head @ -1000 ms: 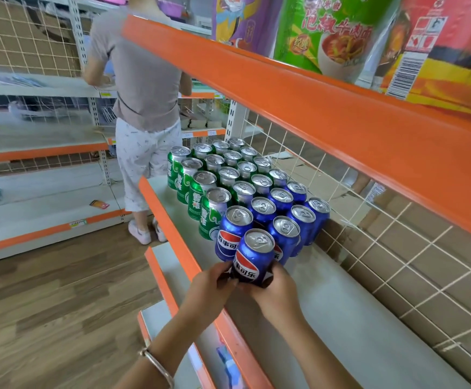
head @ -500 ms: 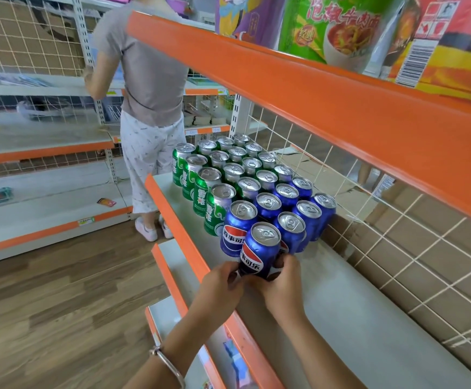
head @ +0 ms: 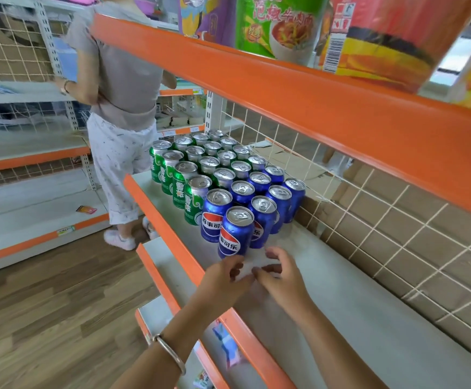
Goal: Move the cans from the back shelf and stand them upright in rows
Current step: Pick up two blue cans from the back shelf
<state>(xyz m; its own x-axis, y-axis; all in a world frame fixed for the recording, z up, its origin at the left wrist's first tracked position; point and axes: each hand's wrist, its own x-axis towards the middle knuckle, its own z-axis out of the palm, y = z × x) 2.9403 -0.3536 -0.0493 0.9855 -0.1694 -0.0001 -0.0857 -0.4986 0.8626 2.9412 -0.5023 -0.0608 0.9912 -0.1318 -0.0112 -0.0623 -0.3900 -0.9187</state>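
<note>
Two hands empty, fingers loosely spread, just beside upright blue can

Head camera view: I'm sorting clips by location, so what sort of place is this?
Most likely a small shop or supermarket aisle: tiered orange-edged shelves with wire-grid backs, soda cans stood upright in rows, and packaged instant noodles on the shelf above.

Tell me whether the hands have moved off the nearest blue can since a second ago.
Yes. Both hands, left and right, have let go and pulled back toward the person, away from the nearest blue can, which stands upright.
</note>
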